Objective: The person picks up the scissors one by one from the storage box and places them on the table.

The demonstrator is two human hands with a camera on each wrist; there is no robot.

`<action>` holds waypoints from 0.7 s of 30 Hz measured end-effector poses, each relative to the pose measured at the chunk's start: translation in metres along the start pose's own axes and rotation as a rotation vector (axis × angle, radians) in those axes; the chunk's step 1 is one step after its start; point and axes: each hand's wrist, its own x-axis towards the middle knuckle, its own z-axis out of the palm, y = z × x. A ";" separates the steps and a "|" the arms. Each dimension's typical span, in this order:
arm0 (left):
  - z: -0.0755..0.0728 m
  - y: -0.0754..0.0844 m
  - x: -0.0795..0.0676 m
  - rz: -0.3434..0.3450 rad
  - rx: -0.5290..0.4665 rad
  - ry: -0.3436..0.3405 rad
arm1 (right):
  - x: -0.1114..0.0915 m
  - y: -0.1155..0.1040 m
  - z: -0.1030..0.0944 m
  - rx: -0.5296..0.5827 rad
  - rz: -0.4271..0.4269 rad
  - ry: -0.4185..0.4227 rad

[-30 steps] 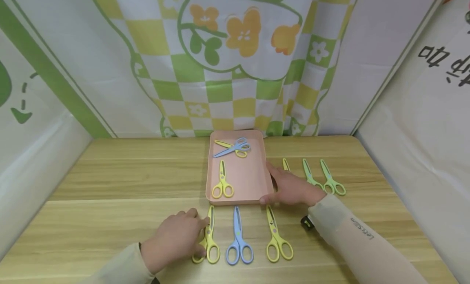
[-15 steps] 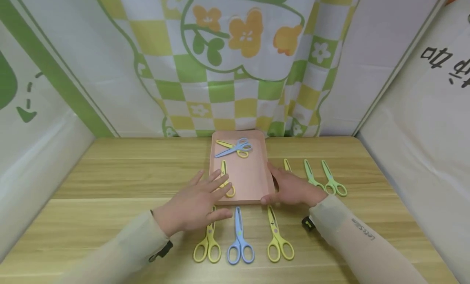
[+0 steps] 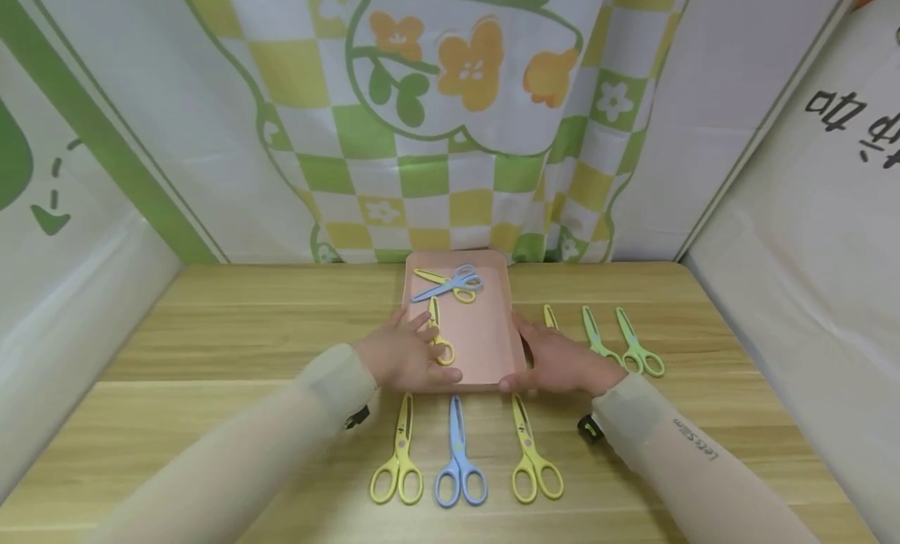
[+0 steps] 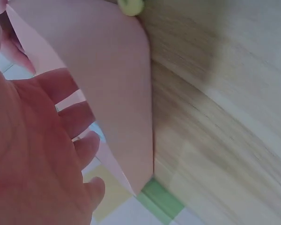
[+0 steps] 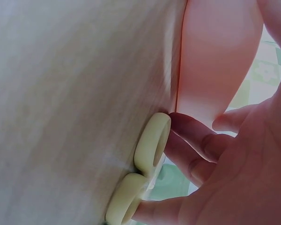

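The pink tray [image 3: 485,341] lies at the far middle of the table. Over its left side reaches my left hand [image 3: 402,355], fingers spread and slightly bent, touching yellow scissors [image 3: 433,311] that lie inside; part of their handles is hidden. The left wrist view has these fingers above the tray wall [image 4: 107,89]. My right hand [image 3: 558,363] holds the tray's near right corner, thumb at the front and fingers along the side. Farther back in the tray, blue scissors [image 3: 443,288] cross another yellow pair [image 3: 430,276]. Yellow scissor handles [image 5: 152,145] lie against the right hand's fingers.
In front of the tray lie yellow scissors [image 3: 401,450], blue scissors [image 3: 457,450] and more yellow scissors [image 3: 527,450] in a row. Right of it are two green pairs [image 3: 636,345] and a partly hidden yellow one [image 3: 550,316]. A checked curtain [image 3: 422,177] hangs behind.
My left hand has moved from the front left yellow scissors up to the tray. The yellow scissors inside have shifted slightly away and to the right. My right hand has stayed put.
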 end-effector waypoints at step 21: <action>-0.002 -0.010 0.044 -0.496 -0.159 0.201 | -0.001 -0.003 -0.002 -0.003 0.031 -0.017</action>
